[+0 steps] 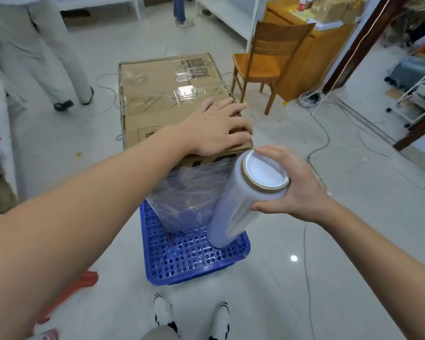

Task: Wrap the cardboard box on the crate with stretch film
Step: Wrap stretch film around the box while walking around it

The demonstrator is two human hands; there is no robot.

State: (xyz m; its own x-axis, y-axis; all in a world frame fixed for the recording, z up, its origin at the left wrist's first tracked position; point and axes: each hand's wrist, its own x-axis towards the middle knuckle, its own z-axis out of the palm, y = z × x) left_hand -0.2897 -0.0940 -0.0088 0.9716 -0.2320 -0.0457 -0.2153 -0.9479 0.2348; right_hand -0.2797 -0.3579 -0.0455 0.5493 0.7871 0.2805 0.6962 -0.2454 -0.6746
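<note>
Nearest, the right hand (290,185) curls its fingers and thumb round the upper end of a clear cylindrical roll of stretch film on a brown cardboard core (241,200). The roll slants down and away from that hand, and its lower end is at the perforated top of a blue plastic crate (194,261) on the pale tiled floor (329,266). A transparent sheet of film (192,192) runs from the roll, to the left of the right hand, across the near side of a large brown cardboard box with glossy tape strips (167,94) that stands on the crate; what is inside the closed box cannot be told. Just beyond the right hand, the left hand (216,128) lies palm down with fingers spread and nearly straight, pressing on the box's near top corner. Farther off, right of the left hand, stands an orange wooden chair (268,60) beside a wooden desk (312,47). Left of it, a person's legs in light trousers (39,50) stand on the floor.
</note>
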